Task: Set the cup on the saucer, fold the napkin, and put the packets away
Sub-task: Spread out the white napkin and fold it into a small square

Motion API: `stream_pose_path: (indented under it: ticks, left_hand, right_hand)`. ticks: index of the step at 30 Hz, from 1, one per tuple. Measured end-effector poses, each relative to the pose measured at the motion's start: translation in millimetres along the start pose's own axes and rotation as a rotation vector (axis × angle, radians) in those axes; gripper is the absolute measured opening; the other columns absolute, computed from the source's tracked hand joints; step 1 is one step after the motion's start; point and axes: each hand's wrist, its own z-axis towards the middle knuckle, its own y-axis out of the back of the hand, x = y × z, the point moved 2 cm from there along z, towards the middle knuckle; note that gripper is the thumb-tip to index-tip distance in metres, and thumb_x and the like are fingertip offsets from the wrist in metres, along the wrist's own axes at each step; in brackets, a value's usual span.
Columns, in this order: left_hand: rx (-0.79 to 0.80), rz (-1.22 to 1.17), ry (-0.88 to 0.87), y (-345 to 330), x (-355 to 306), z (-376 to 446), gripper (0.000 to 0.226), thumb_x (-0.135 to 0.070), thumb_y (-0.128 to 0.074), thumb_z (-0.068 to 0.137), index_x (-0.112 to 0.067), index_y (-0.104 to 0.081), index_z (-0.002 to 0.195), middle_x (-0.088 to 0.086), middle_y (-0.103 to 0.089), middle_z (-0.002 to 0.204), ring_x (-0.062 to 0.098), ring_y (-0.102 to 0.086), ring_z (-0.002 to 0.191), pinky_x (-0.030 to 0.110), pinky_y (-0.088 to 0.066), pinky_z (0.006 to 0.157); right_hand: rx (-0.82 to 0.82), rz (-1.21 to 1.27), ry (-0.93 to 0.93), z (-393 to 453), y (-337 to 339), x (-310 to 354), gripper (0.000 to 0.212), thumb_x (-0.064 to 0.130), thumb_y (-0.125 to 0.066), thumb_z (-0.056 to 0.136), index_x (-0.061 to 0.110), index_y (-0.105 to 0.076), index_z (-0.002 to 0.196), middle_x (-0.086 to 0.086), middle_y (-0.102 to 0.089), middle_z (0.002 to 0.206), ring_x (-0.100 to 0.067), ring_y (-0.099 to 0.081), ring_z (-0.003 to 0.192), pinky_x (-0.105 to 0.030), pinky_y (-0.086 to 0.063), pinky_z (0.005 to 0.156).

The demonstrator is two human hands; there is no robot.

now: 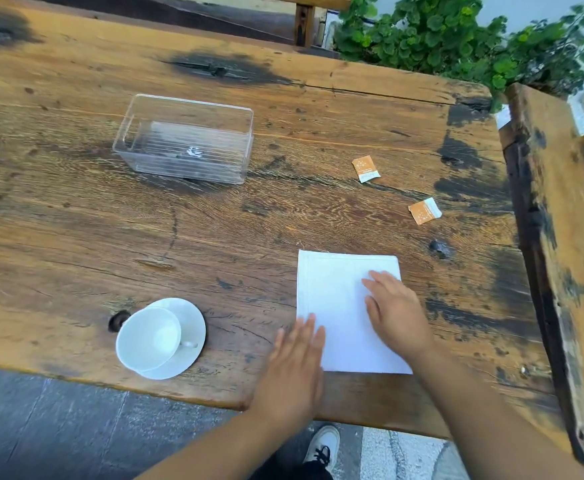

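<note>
A white cup (pixel 148 339) stands on a white saucer (pixel 193 323) near the table's front edge, left of centre. A white napkin (pixel 335 299) lies flat as a rectangle to the right of it. My right hand (pixel 396 311) rests palm down on the napkin's right half, fingers spread. My left hand (pixel 297 368) lies flat at the napkin's lower left corner, its fingertips touching the cloth's edge. Two orange-and-white packets lie farther back on the right, one packet (pixel 365 169) behind the other packet (pixel 425 211). Neither hand holds anything.
A clear plastic box (pixel 184 139) sits open at the back left of the worn wooden table (pixel 76 237). A wooden bench or chair (pixel 567 237) stands along the right side. Green plants (pixel 457 32) grow beyond the far edge. My shoe (pixel 322 445) shows below.
</note>
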Motion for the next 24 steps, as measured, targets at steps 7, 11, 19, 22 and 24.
stream_pose_path:
  ticks: [7, 11, 19, 22, 24]
  left_hand:
    - [0.209, 0.255, -0.137, -20.1, 9.3, 53.2, 0.057, -0.028, -0.026, 0.095, -0.02, -0.008, 0.149, 0.002, 0.004, 0.16, 0.027, 0.018, 0.143, 0.048, 0.022, 0.107]
    - [0.203, 0.364, -0.078, -2.5, 30.8, 66.7, 0.059, -0.021, -0.026, 0.094, -0.015, -0.006, 0.149, 0.004, 0.008, 0.159, 0.028, 0.022, 0.141, 0.051, 0.022, 0.107]
    - [0.283, 0.359, -0.318, -20.9, 15.0, 22.0, 0.069, -0.055, -0.012, 0.095, -0.012, -0.005, 0.149, 0.009, 0.005, 0.158, 0.029, 0.019, 0.141, 0.051, 0.01, 0.114]
    - [0.234, 0.364, -0.363, -21.5, 19.5, 2.5, 0.084, -0.069, -0.024, 0.089, -0.007, -0.021, 0.146, 0.014, -0.012, 0.156, 0.034, -0.006, 0.143, 0.062, -0.008, 0.113]
    - [0.246, 0.372, -0.41, -25.3, 24.7, -12.1, 0.091, -0.073, -0.032, 0.084, -0.006, -0.025, 0.145, 0.015, -0.018, 0.155, 0.035, -0.013, 0.143, 0.061, -0.013, 0.109]
  right_hand:
    - [0.255, -0.359, 0.005, -16.1, 6.7, -45.1, 0.047, 0.045, -0.027, 0.097, 0.03, -0.038, 0.14, 0.004, -0.035, 0.152, -0.023, -0.04, 0.131, -0.047, -0.019, 0.112]
    - [0.117, -0.317, 0.103, -79.3, -0.2, -31.0, 0.042, 0.047, -0.038, 0.087, 0.023, -0.067, 0.107, -0.004, -0.068, 0.103, -0.029, -0.063, 0.091, -0.043, -0.033, 0.094]
    - [0.313, -0.276, 0.29, -123.5, -19.7, -48.4, 0.074, 0.076, -0.034, 0.081, 0.024, -0.051, 0.13, -0.007, -0.039, 0.15, -0.029, -0.029, 0.14, -0.052, -0.009, 0.11]
    - [0.348, -0.305, 0.323, -136.2, -21.4, -52.4, 0.089, 0.082, -0.037, 0.073, 0.019, -0.045, 0.136, -0.009, -0.034, 0.152, -0.031, -0.029, 0.14, -0.056, -0.011, 0.107]
    - [0.309, -0.308, 0.335, -150.6, -23.7, -53.8, 0.086, 0.071, -0.059, 0.069, 0.018, -0.045, 0.136, -0.009, -0.037, 0.15, -0.032, -0.034, 0.138, -0.056, -0.012, 0.108]
